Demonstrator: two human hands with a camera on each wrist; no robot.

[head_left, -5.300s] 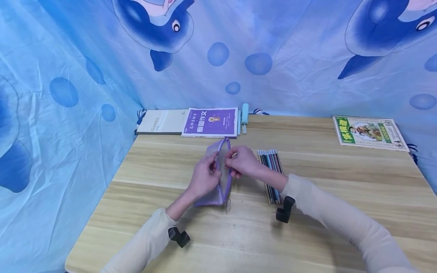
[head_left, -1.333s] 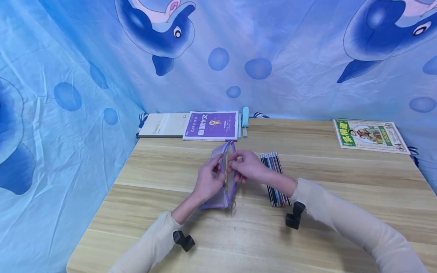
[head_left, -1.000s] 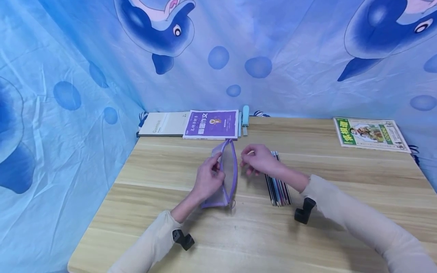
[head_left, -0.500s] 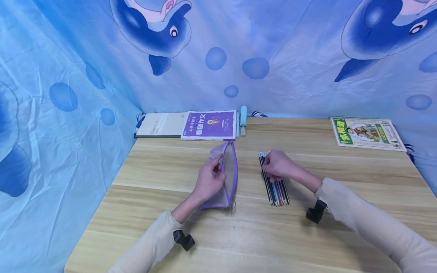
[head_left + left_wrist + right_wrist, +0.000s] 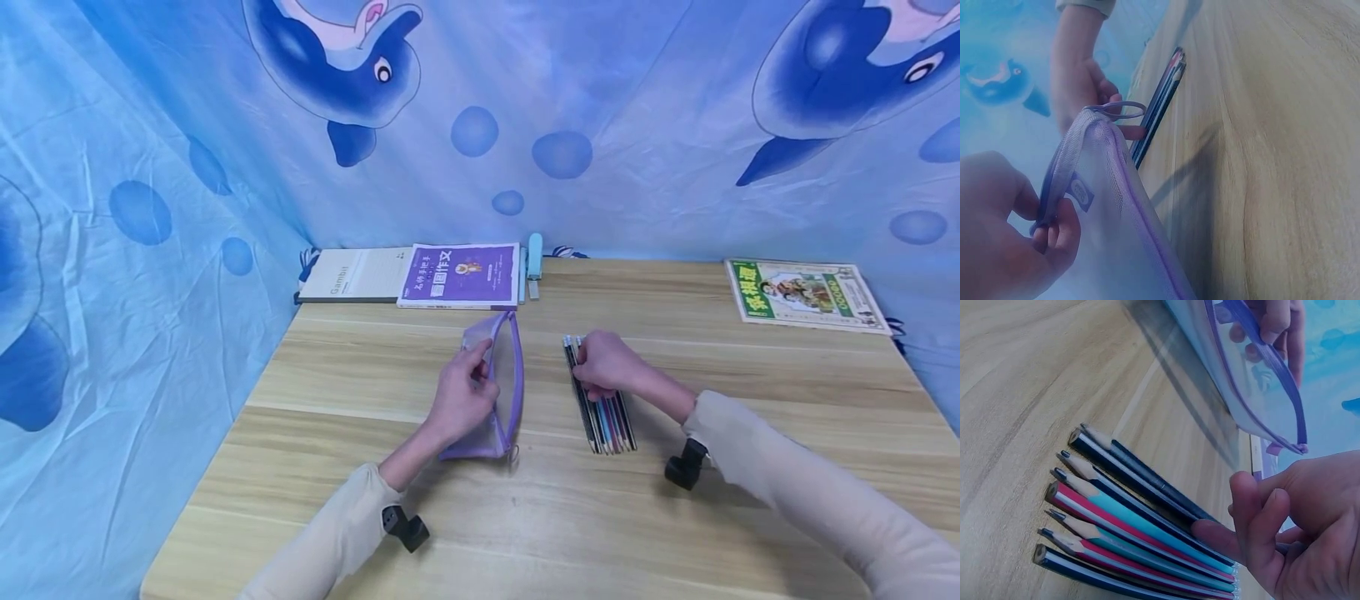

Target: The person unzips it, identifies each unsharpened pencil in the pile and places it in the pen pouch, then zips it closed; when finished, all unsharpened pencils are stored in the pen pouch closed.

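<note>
My left hand [image 5: 461, 393] pinches the near lip of the purple mesh pouch [image 5: 501, 392], keeping its mouth gaping at table centre. My right hand [image 5: 606, 364] has its fingers curled down onto the row of pencils [image 5: 600, 396], lying at the pouch's three o'clock; the wrist view shows fingertips [image 5: 1216, 532] on the nearest pencil, not yet lifting it. I judge this the pick-up step: next I need a clean pinch on one pencil, then a short carry toward nine o'clock into the opening. Books [image 5: 459, 275] sit at twelve o'clock on the wooden table [image 5: 525, 517].
</note>
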